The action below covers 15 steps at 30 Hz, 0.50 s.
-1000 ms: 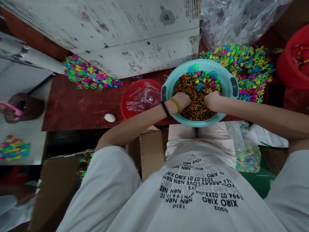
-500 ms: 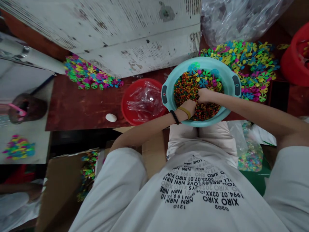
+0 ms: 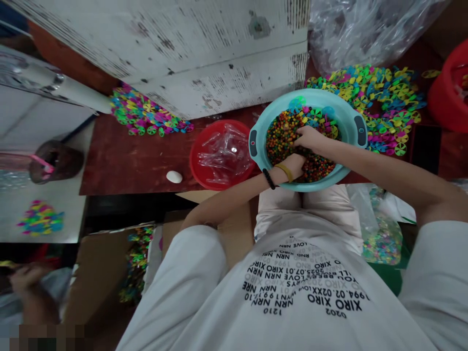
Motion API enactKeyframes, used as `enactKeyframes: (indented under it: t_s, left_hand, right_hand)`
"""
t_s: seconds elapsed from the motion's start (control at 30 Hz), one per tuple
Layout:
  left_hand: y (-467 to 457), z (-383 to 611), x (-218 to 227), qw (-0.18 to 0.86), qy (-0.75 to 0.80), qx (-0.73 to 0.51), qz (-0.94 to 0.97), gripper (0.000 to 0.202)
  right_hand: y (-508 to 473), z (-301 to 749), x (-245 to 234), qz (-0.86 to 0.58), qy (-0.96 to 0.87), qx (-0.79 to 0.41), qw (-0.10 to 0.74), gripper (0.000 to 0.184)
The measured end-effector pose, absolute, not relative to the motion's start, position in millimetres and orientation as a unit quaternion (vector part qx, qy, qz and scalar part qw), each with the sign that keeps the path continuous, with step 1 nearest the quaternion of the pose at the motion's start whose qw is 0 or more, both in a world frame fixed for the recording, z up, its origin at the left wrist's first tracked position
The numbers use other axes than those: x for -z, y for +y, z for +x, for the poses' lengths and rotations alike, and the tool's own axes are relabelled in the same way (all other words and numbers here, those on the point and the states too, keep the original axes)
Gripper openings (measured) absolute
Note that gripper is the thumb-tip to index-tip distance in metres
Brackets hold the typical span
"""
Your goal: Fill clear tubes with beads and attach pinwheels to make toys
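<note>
a teal plastic basin (image 3: pixel 321 97) with grey handles sits at the near edge of a dark red wooden table (image 3: pixel 124 165), just above the person's knees, heaped with multicoloured beads (image 3: pixel 283 141) and scattered plastic pinwheel pieces (image 3: pixel 314 114). the left hand (image 3: pixel 294 165), with a yellow band (image 3: pixel 284 172) and a black beaded bracelet (image 3: pixel 268 179) at the wrist, sits curled at the front of the heap, its fingers sunk among the beads. the right hand (image 3: pixel 310 139) reaches across above it, fingers close together and tips down in the beads; whether either hand grips anything cannot be told. beside the basin, a red bowl (image 3: pixel 195 161) holds clear plastic pieces (image 3: pixel 223 151), with a white egg-shaped object (image 3: pixel 174 177) just past it. heaps of pinwheel pieces (image 3: pixel 365 97) lie behind the basin, and another heap (image 3: pixel 146 114) lies against a worn white-painted board (image 3: pixel 201 48). a red tub (image 3: pixel 448 97) and a clear plastic bag (image 3: pixel 365 29) stand at the far right. at lower left, a co-worker's hand (image 3: pixel 25 282) shows apart.
</note>
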<state>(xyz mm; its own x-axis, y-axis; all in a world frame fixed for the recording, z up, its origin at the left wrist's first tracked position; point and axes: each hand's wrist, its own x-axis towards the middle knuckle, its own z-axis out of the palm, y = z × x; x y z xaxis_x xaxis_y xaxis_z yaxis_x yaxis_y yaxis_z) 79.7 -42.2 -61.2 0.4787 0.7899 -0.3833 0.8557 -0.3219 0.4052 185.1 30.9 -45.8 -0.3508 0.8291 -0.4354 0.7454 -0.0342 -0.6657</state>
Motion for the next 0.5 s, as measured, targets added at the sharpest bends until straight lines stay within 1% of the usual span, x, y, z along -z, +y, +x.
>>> enactKeyframes:
  t_s: [0.07,0.1,0.13,0.2,0.27,0.37,0.43,0.5]
  left_hand:
    - [-43.3,72.0,49.1,0.300,0.500,0.062,0.810,0.027]
    - [-43.8,67.7,42.8,0.309,0.497,0.058,0.809,0.028]
    - [-44.1,63.2,36.4,0.317,0.495,0.049,0.808,0.028]
    - [-43.5,54.0,24.0,0.318,0.502,0.038,0.803,0.027]
    - [-40.2,45.1,12.4,0.279,0.528,0.043,0.801,0.026]
    - [-30.2,34.5,-0.8,0.145,0.564,0.095,0.808,0.031]
    - [-22.0,30.4,-4.3,0.065,0.557,0.148,0.815,0.039]
    - [-15.3,28.8,-2.5,0.043,0.531,0.188,0.825,0.042]
  right_hand:
    - [29.4,192.7,40.5,-0.548,-0.650,-0.514,0.114,0.011]
    - [30.0,197.7,37.9,-0.540,-0.638,-0.532,0.133,0.011]
    - [31.4,203.5,35.2,-0.535,-0.642,-0.532,0.138,0.010]
    - [35.9,217.0,28.2,-0.529,-0.684,-0.489,0.116,0.008]
    - [39.1,231.3,17.9,-0.531,-0.740,-0.408,0.056,0.017]
    - [33.0,247.2,-2.5,-0.542,-0.790,-0.270,-0.093,0.035]
    - [20.8,250.0,-14.7,-0.527,-0.807,-0.191,-0.187,0.039]
    - [6.4,246.0,-20.8,-0.500,-0.818,-0.144,-0.245,0.038]
